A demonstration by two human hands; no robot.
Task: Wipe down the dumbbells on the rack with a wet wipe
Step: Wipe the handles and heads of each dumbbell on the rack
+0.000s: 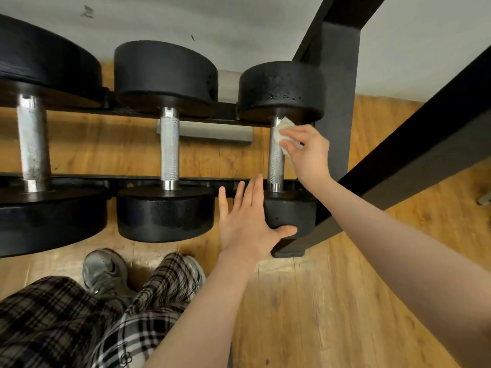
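We look down on a black rack (186, 179) whose two rails carry three dumbbells side by side above a wooden floor (318, 301). The one we care about is the small dumbbell (276, 155) at the right end, next to the rack's upright post (340, 102); its knurled steel handle spans the gap between the rails, one black head lying on the far rail and the other on the near rail. Our right hand (309, 152) pinches a crumpled white wet wipe (283, 131) between thumb and fingers and presses it against the upper part of that handle, just below the far head. Our left hand (247, 219) is spread flat, fingers straight and slightly apart, lying against the left side of the near head, with the thumb hooked under its lower edge; it grips nothing. To the left sit the middle dumbbell (170, 147) and, beyond it, the large dumbbell (34, 139), whose handle looks dull and spotted; neither hand touches these. A dark diagonal beam (425, 128) of the rack crosses the right side of the view, passing over our right forearm. At the bottom we see plaid trousers (79, 314) and grey trainers (106, 272) planted on the floor just in front of the rack.
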